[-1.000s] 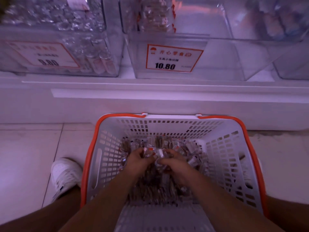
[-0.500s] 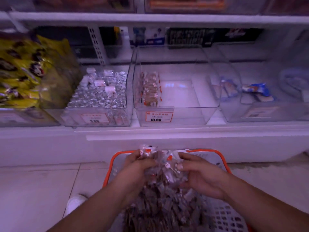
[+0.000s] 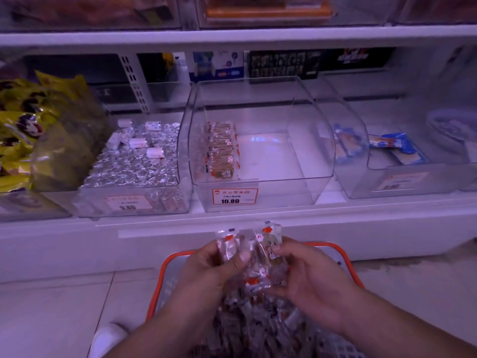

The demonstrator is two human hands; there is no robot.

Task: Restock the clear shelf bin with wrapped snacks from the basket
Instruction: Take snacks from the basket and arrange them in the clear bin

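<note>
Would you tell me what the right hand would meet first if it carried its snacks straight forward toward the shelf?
Probably the white shelf base, since the right hand sits below the clear bin; depth is unclear. It would have to rise to clear the bin's front wall.

A white shop shelf [image 3: 232, 226] runs across the view under dim, purplish light, with a second shelf board [image 3: 232, 37] above it. An upright slotted rail [image 3: 133, 81] stands at the back left. Below, the floor [image 3: 51, 306] is pale tile with dark grout lines. Along the shelf sit yellow snack bags [image 3: 23, 140] at far left and a bin of silver foil pieces [image 3: 134, 161] beside them.
</note>
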